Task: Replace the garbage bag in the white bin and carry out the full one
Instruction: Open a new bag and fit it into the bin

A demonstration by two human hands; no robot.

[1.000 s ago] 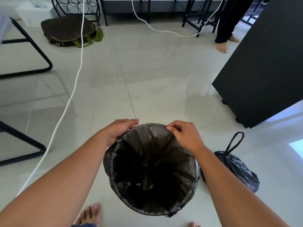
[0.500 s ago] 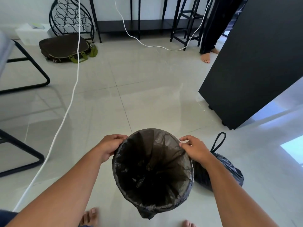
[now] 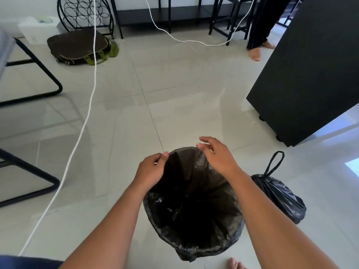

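A fresh black garbage bag [image 3: 194, 208] lines the bin on the floor in front of me, its edge folded over the rim so the white bin is hidden. My left hand [image 3: 151, 168] pinches the bag's edge at the far left of the rim. Over the far rim, my right hand [image 3: 216, 156] hovers with its fingers apart, holding nothing. The full black bag [image 3: 279, 199], tied with a loop handle standing up, sits on the floor just right of the bin, behind my right forearm.
A black cabinet on castors [image 3: 310, 74] stands at the right. A white cable [image 3: 87, 113] runs across the floor on the left, near black chair legs [image 3: 44, 183]. A brown bag [image 3: 79, 47] lies far left. Another person's bare feet [image 3: 254, 54] are at the back.
Both hands slid from the sides of the rim toward its far edge. My right hand let go of the bag and lifted with fingers spread.
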